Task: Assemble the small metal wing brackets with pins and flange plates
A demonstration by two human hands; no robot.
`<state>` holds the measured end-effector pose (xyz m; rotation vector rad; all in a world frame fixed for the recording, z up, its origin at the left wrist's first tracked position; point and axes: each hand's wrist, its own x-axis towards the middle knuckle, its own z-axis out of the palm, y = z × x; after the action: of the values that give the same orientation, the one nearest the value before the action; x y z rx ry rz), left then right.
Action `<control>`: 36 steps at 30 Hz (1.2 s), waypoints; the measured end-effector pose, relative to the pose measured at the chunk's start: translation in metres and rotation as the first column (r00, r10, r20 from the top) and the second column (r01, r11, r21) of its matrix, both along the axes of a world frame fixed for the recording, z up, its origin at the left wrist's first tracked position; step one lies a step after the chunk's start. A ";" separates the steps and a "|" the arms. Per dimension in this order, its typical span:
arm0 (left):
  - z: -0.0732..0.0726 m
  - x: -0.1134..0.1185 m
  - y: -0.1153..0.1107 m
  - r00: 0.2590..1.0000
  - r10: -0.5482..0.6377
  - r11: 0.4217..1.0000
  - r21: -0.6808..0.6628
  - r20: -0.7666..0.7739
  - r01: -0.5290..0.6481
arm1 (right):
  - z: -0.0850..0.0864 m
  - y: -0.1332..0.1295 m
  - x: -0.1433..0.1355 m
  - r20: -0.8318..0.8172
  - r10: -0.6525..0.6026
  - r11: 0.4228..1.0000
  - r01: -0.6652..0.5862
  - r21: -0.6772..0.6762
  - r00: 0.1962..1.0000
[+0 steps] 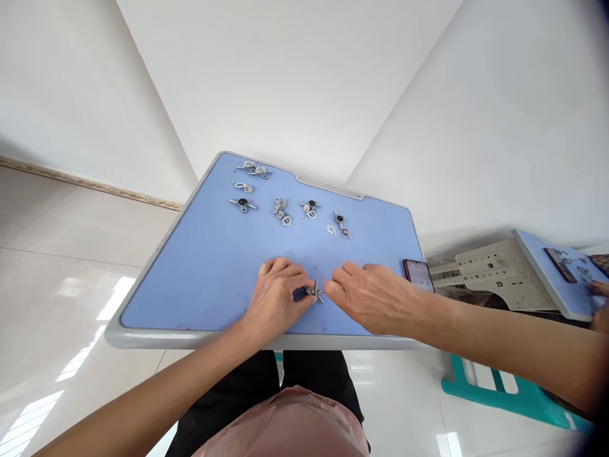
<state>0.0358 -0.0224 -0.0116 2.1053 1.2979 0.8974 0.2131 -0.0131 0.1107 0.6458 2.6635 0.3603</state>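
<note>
One part pinched at the near edge, three black-capped pieces beyond

In the head view, two bare hands work over one blue desk (pixel 190 273). One small metal part (pixel 314 291) is between them, above the near half of the desk. It sits at the tips of the left hand's (pixel 280 295) thumb and forefinger, which pinch it, and just left of the right hand (pixel 368 295). The right hand's fingers are curled in together; whether they grip anything or touch the part, I cannot tell.

Farther off, three black caps (pixel 242 202) show, each on a metal piece: one to the left, one in the middle, one to the right. Between the left and middle ones lies one metal cluster (pixel 280 209); another cluster (pixel 254 169) is at the far left corner, its exact count too small to tell. One loose oval plate (pixel 331 229) lies beside the right capped piece.

One phone (pixel 419 275) showing a timer lies at the desk's right edge, near the right forearm. Beyond are one second desk (pixel 533 254), another person's hand (pixel 602 290) and one teal stool (pixel 518 397).
</note>
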 end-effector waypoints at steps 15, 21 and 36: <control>0.001 0.000 0.001 1.000 -0.007 1.000 0.015 0.003 0.007 | -0.001 0.018 -0.002 0.140 -0.109 0.991 0.118 -0.060 0.984; 0.000 0.000 0.001 1.000 -0.004 1.000 0.029 -0.016 0.004 | 0.004 0.022 -0.007 0.150 -0.087 0.996 0.091 -0.016 0.985; 0.000 -0.001 0.000 1.000 0.005 1.000 0.000 0.000 -0.005 | 0.016 0.037 -0.024 0.231 -0.723 0.586 0.754 -0.296 0.652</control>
<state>0.0347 -0.0223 -0.0120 2.1023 1.3042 0.8997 0.1889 0.0241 0.1269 1.4751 2.0207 -0.3462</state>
